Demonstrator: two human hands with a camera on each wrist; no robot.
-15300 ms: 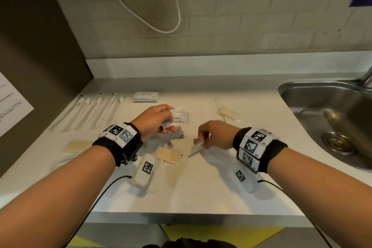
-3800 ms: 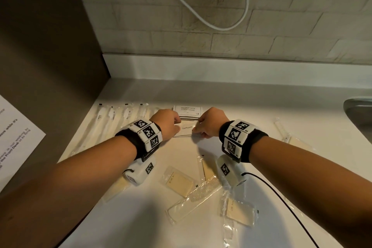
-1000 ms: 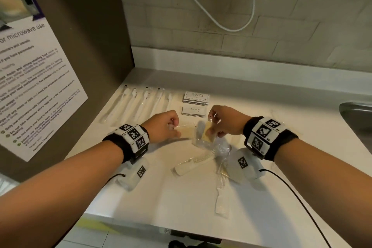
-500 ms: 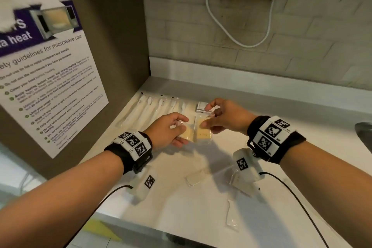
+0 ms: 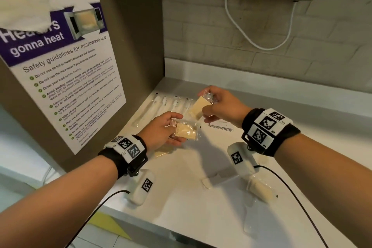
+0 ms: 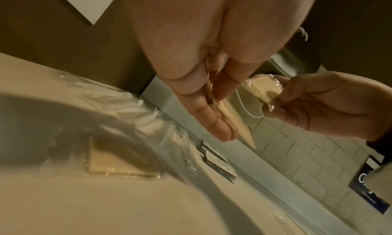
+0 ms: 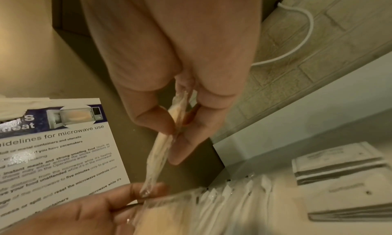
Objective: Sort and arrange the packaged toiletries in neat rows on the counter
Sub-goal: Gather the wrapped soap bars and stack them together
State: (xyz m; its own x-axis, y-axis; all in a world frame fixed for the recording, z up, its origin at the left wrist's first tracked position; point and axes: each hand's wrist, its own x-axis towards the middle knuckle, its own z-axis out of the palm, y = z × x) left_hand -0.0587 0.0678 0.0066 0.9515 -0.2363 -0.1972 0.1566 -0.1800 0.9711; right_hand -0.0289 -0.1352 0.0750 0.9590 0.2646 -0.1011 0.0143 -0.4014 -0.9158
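My left hand (image 5: 174, 129) holds a cream pad in clear wrap (image 5: 186, 131) just above the counter (image 5: 181, 203), thumb on top and fingers under it. My right hand (image 5: 207, 110) pinches a second cream packet (image 5: 198, 106) a little higher and farther back; in the right wrist view this packet (image 7: 167, 143) hangs edge-on between thumb and fingers. A row of wrapped toothbrushes (image 5: 161, 106) lies at the back left, with a stack of white sachets (image 5: 220, 126) to its right. A third cream packet (image 5: 163, 152) lies under my left hand.
A brown side panel with a microwave safety poster (image 5: 66, 78) closes the left side. A tiled wall (image 5: 261, 26) with a white cable stands behind. More wrapped items lie near the front right: a cream packet (image 5: 260, 189) and a clear comb pack (image 5: 247, 221).
Both hands have lifted their cream packets off the counter. The right hand has drawn its packet up and apart from the left one. The head view has turned left.
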